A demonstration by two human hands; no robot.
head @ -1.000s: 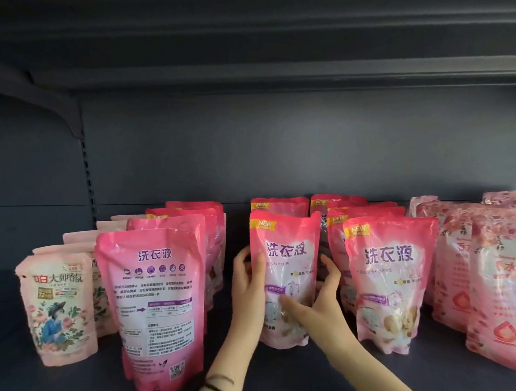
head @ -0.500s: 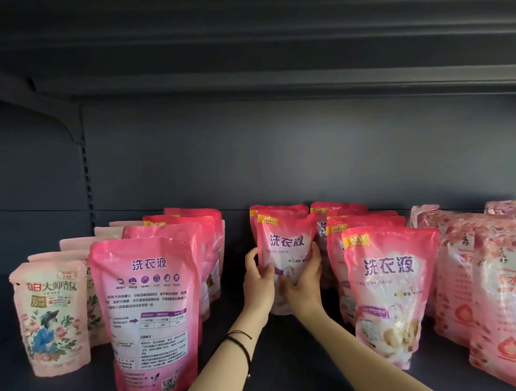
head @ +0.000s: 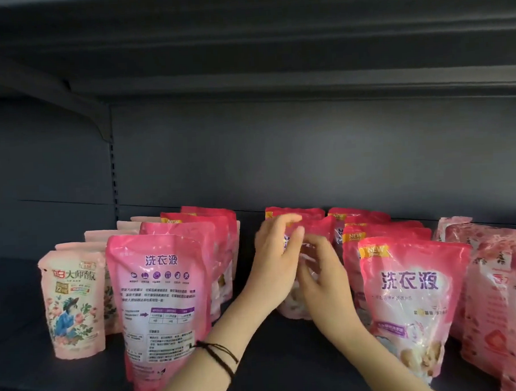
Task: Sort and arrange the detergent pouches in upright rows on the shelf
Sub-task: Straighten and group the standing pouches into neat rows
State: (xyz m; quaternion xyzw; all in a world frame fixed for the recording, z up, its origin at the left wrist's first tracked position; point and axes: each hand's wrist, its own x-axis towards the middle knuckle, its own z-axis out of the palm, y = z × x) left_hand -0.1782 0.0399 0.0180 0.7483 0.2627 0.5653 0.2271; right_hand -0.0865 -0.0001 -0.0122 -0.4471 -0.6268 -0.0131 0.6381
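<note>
Pink detergent pouches stand in rows on a dark shelf [head: 272, 357]. In the middle row, one pink pouch [head: 317, 228] stands upright behind my hands, close to the pouches behind it. My left hand [head: 276, 262] rests on its left side and top edge, fingers spread. My right hand [head: 322, 278] lies on its front, fingers curled loosely. Both hands are blurred, so I cannot tell whether they grip it or only touch it. A front pouch [head: 161, 306] of the left row shows its back label. Another pink pouch [head: 409, 301] heads the row to the right.
A pale floral pouch [head: 73, 304] heads a row at the far left. Darker rose-printed pouches [head: 503, 297] crowd the right edge. The shelf's back panel [head: 278, 153] and the shelf above close the space. Bare shelf lies in front of the middle row.
The middle pouch has gone from the shelf's front to the back, against the pouches behind it. My hands went with it and now sit higher on it, my left at its top.
</note>
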